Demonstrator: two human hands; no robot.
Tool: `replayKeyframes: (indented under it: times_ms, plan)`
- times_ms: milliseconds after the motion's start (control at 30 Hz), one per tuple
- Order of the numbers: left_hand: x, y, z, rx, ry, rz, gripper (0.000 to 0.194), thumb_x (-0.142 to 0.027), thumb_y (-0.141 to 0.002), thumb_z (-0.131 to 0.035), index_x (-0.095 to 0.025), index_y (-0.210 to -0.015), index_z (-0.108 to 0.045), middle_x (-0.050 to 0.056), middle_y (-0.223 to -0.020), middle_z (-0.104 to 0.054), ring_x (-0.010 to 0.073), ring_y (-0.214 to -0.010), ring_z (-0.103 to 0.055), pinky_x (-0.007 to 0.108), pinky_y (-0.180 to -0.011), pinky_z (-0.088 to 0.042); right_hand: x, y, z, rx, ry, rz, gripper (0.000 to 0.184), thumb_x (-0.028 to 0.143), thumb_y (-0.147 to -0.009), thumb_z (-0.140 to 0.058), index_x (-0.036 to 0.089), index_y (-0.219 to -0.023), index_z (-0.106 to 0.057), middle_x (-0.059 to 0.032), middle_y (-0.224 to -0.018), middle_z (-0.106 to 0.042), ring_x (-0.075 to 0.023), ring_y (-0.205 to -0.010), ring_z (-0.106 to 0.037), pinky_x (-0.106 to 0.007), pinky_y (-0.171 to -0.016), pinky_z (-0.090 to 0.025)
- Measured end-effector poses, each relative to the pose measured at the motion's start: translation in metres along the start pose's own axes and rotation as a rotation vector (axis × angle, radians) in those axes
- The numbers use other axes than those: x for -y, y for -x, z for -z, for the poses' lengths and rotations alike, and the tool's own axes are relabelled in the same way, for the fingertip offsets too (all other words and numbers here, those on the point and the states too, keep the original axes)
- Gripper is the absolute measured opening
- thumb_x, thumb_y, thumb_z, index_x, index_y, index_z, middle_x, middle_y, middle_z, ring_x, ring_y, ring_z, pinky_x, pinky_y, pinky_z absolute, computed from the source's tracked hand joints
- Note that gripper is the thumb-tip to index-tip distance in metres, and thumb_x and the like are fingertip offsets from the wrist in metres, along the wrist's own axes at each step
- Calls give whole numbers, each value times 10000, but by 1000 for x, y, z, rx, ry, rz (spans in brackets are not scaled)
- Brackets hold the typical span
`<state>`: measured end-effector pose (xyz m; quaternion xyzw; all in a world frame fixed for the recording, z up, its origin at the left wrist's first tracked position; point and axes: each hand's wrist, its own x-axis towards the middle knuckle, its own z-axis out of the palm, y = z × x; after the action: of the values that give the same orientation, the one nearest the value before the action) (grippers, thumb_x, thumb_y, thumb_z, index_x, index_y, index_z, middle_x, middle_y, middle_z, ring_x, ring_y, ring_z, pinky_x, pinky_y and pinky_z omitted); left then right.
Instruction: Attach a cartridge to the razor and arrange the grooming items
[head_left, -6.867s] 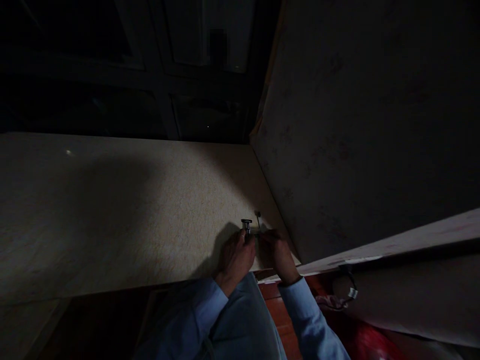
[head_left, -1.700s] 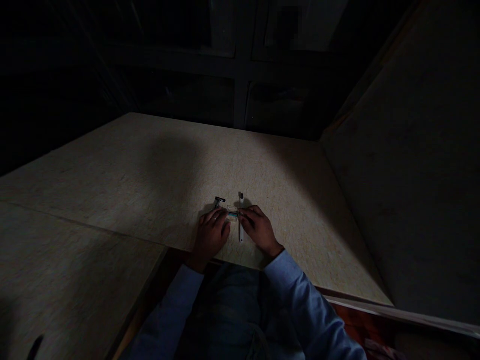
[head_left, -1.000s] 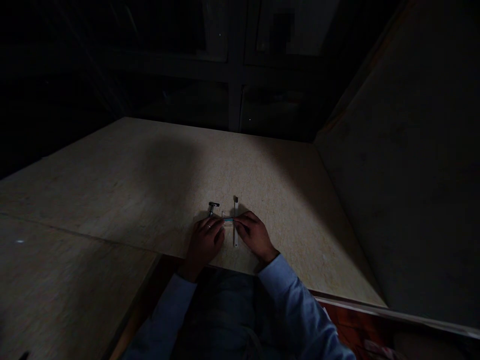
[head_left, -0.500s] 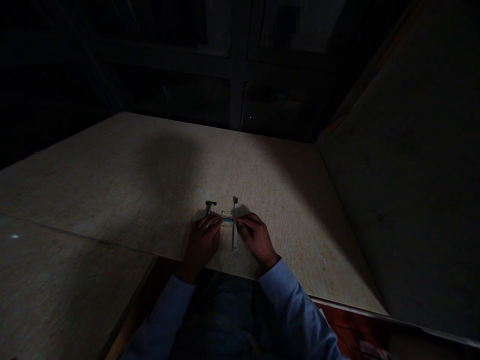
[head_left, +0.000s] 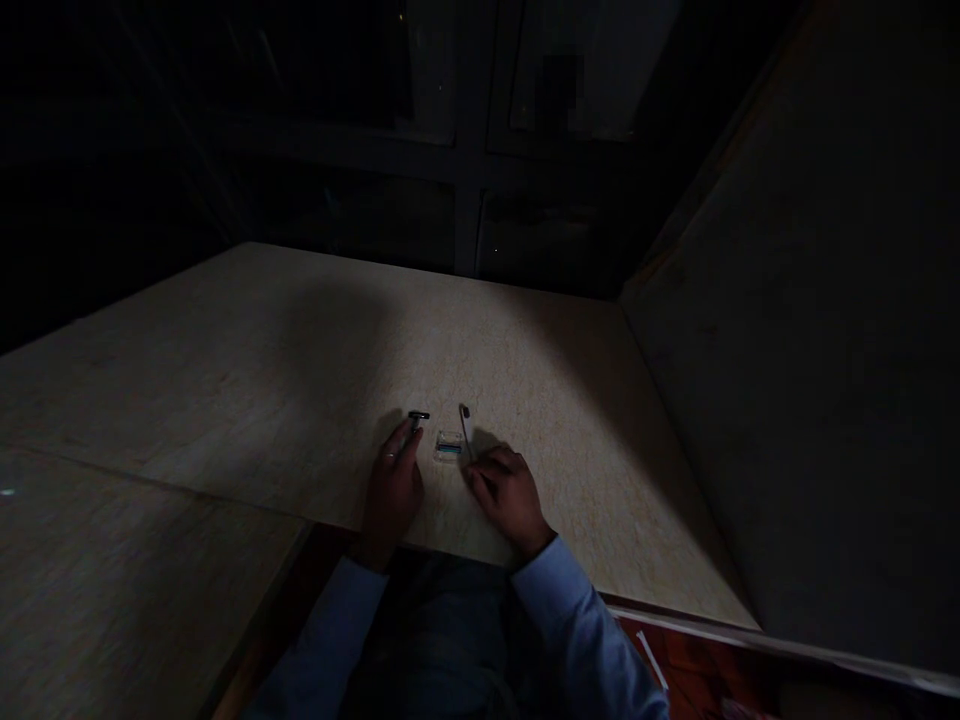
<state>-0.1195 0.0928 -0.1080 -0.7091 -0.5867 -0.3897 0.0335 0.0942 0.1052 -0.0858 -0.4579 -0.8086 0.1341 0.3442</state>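
While right hand (head_left: 514, 497) pinches toothbrush (head_left: 466, 427) | razor (head_left: 419, 415) between fingers of left hand (head_left: 393, 492)

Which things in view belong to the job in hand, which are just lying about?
Job in hand:
- razor, at the left hand's fingertips
- toothbrush, in the right hand
- small clear case with a teal strip inside, between the hands

Lying about:
- thin white strip, lower right, off the countertop

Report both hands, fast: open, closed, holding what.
Left hand: closed, apparently holding the razor by its handle.
Right hand: closed, holding the toothbrush.
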Motion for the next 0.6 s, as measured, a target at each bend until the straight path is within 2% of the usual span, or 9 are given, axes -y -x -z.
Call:
replayKeyframes:
  times_ms: [167,367,600]
  plan:
    - [2,0,-2,1,20,89,434,-103,-945,-422,-185,-1328,-610,156,-1341,-628,285,-1268,-599,467,-1053,-530,2,14,9,-63,84,-139,278,272,-986,-537,203,-909,-796,-86,-855,-724,-224,-856,-648,-340,-786,-482]
    - [-2,-1,-2,11,106,82,328,-189,-950,-474,-202,-1212,-672,119,-1281,-675,261,-1206,-639,441,-1042,-543,5,16,9,-45,141,-207,272,228,-953,-561,194,-1150,-745,-105,-1014,-741,-236,-934,-661,-345,-846,-493]
    - [-4,-3,2,71,190,30,288,-216,-934,-505,-208,-1153,-692,102,-1239,-702,244,-1160,-668,426,-1022,-558,5,16,6,-111,267,-219,248,266,-919,-615,176,-1103,-756,-137,-982,-747,-256,-902,-654,-367,-827,-468]
